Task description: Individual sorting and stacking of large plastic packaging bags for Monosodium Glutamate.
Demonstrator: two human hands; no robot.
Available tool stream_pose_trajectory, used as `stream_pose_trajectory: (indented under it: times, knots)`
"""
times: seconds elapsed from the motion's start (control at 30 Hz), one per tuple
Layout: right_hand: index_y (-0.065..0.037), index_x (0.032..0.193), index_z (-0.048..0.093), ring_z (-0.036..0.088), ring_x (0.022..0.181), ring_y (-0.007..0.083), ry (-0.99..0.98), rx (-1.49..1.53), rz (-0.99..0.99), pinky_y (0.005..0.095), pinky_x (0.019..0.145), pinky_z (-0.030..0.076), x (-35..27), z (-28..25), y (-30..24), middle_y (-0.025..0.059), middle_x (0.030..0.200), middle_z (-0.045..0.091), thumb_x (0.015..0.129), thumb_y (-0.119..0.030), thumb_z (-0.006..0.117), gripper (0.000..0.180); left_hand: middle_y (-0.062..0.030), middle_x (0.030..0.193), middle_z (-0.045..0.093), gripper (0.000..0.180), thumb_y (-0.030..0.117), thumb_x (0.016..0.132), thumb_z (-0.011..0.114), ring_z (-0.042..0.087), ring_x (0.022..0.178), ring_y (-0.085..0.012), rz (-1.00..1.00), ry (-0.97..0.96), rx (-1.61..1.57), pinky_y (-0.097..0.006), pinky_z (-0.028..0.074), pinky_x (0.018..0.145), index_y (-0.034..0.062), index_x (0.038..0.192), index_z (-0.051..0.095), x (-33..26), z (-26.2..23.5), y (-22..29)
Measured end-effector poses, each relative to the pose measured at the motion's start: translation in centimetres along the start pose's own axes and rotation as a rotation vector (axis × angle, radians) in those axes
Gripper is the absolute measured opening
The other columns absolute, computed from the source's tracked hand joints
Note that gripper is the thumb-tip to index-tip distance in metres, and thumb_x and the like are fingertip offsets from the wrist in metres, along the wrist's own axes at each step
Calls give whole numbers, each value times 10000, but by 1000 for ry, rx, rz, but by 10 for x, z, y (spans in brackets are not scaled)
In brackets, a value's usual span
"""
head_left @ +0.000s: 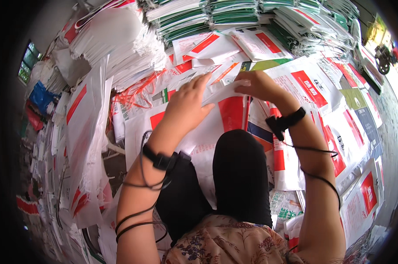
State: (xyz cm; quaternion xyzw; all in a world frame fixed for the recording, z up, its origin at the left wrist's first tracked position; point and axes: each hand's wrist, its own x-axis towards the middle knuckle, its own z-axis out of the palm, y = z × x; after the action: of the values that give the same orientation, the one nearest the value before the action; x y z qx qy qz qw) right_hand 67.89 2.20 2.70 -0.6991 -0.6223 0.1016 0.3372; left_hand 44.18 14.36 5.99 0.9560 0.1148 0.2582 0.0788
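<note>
Seems to be workshop or storeroom for flat printed bags (337, 147). Bags lie loose, one over another, all around; same kind of red-and-white print repeats on many. Farther away, stacks (185, 22) in rows, green and white edges; at left, big white pile (119, 53), red strings (139, 94) tangled near it. Pale wall (49, 26) with window (27, 61); at right, grey floor (393, 127), wheel (383, 65) in bright light.

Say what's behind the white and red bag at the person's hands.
Beyond the bag, loose printed bags and green-and-white stacks show. Whatever lies directly behind its surface is covered.
</note>
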Motion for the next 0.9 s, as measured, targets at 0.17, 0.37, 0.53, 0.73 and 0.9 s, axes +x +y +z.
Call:
stream_pose_trajectory:
  times: [0.17,0.37,0.53,0.73,0.9]
  knots:
    - [-52,1129,644,670,893,250,563,320,96,349,800,524,-29,52,15,125,985,687,831,-169,724,330,-235,1031,657,416,226,866,651,622,987,-410,-220,-379,-13,-468,490,845,54,1237,574,44,50,-8]
    - [-36,1025,640,673,899,278,719,265,142,359,782,533,-58,85,26,128,965,688,830,-149,728,242,-237,880,670,322,240,895,604,642,852,-423,-170,-318,-54,-507,493,733,70,1168,599,47,66,-10]
    - [-43,961,628,673,912,289,833,172,-45,365,780,538,-61,84,34,107,992,687,798,-73,742,202,-239,924,668,355,336,955,575,650,867,-402,-165,-316,-147,-438,501,742,47,1153,631,57,59,1]
    - [-35,955,620,657,950,283,732,222,-84,344,806,534,-68,80,32,106,1089,651,794,-19,733,198,-200,831,674,394,393,1015,435,644,813,-410,-154,-286,-285,-462,502,715,68,1110,637,58,65,-3]
    - [-36,960,642,652,949,280,641,308,-111,335,805,531,-71,79,38,108,1098,639,801,3,715,179,-211,825,664,366,346,1007,451,641,800,-410,-118,-301,-345,-455,497,707,39,1068,641,63,66,-4]
